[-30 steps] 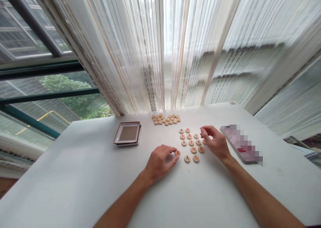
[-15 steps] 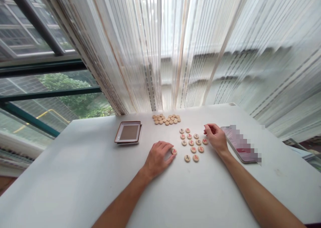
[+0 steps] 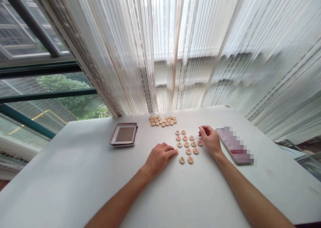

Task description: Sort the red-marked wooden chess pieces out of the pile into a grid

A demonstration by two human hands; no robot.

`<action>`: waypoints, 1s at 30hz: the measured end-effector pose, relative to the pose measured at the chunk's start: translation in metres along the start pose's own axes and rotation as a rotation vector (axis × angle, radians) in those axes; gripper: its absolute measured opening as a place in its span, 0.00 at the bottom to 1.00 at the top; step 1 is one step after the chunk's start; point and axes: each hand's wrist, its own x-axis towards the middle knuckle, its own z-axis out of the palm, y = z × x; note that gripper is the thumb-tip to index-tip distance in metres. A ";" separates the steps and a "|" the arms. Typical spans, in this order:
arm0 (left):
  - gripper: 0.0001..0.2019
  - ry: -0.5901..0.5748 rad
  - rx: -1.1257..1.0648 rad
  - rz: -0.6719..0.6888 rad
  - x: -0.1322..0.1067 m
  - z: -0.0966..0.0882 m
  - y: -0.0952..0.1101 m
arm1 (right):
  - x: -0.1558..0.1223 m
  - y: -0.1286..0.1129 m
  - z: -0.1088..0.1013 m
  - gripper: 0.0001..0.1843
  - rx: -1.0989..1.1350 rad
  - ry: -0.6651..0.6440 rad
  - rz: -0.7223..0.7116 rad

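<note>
My left hand (image 3: 162, 157) rests on the table with its fingers on a round wooden Chinese chess piece (image 3: 177, 151), mostly covered by the fingertips. To its right lie several face-up pieces in loose rows, with red or black characters, among them a black horse piece (image 3: 182, 160), a red horse piece (image 3: 190, 160) and a red elephant piece (image 3: 188, 151). My right hand (image 3: 210, 139) is curled closed at the right of these rows, just above a red piece (image 3: 200, 143). Whether it holds anything is hidden.
Several face-down pieces (image 3: 163, 124) are grouped near the back edge of the white table (image 3: 75, 174). A shallow square box (image 3: 135, 138) stands at the left. A phone (image 3: 234, 151), partly blurred out, lies right of my right hand. Sheer curtains (image 3: 165, 54) hang behind the table.
The left fingers have moved a little right with the piece, closer to the rows, and now cover most of it. The right hand keeps its place. The whole view has shifted slightly.
</note>
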 end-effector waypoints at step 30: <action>0.10 0.039 -0.038 0.011 0.006 0.020 -0.004 | 0.000 -0.001 0.001 0.20 0.003 -0.014 0.024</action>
